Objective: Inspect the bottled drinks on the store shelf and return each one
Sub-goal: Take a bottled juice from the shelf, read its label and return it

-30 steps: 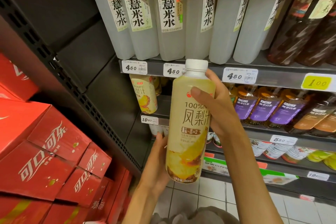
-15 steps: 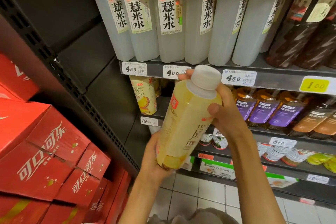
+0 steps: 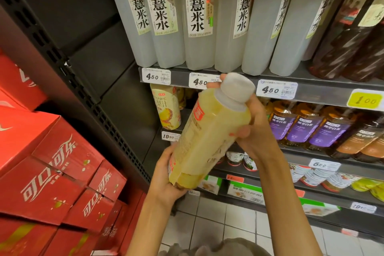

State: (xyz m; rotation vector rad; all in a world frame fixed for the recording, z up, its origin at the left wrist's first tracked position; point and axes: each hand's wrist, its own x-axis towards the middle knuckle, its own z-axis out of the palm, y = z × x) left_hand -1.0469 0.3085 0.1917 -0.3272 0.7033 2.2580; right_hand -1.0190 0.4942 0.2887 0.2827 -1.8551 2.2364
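A yellow pineapple juice bottle (image 3: 209,135) with a white cap is held in front of the shelves, tilted with the cap up and to the right. My left hand (image 3: 166,174) cups its base from below. My right hand (image 3: 253,131) grips its shoulder just under the cap, thumb on the near side. A matching juice bottle (image 3: 167,108) stands on the second shelf (image 3: 178,129), at its left end behind the held one.
Several pale barley-water bottles (image 3: 199,25) line the upper shelf, with dark bottles (image 3: 353,43) to their right. Purple-labelled tea bottles (image 3: 301,127) stand right of my hands. Stacked red cola cartons (image 3: 52,172) fill the left. Cans and packets sit on lower shelves; tiled floor below.
The bottle has gone from upright with its front label facing me to tilted and turned, showing its side. My left hand moved under the base; my right hand shifted up near the cap.
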